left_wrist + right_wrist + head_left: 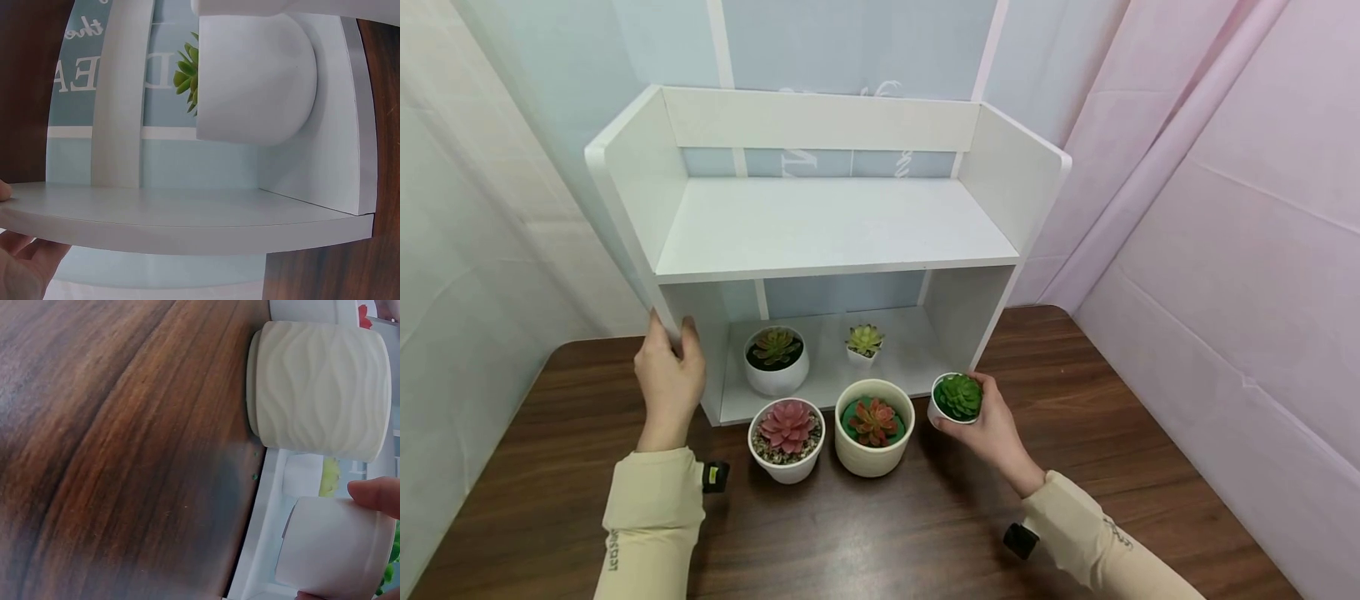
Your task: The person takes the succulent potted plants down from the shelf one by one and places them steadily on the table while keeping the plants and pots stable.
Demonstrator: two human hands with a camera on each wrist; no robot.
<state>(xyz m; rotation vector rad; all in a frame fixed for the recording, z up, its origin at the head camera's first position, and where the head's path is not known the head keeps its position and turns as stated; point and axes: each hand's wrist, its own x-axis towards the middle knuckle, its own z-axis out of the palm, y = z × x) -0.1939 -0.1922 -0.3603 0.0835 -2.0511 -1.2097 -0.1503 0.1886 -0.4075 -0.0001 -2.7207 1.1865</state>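
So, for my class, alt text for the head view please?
A person's right hand holds a potted green succulent by a white shelf unit; the left hand grips its side panel. Two potted succulents stand inside, two more on the table.

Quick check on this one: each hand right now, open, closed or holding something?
Left hand: gripping the white shelf's left side panel.
Right hand: holding the white-potted green succulent.

Five potted succulents point(787, 429) counted: four white pots point(777, 381), one cream pot point(871, 458). Also seen: one white two-tier shelf unit point(842, 225), one wood-grain table point(850, 542), one left hand point(672, 375), one right hand point(996, 429), two beige sleeves point(655, 496).
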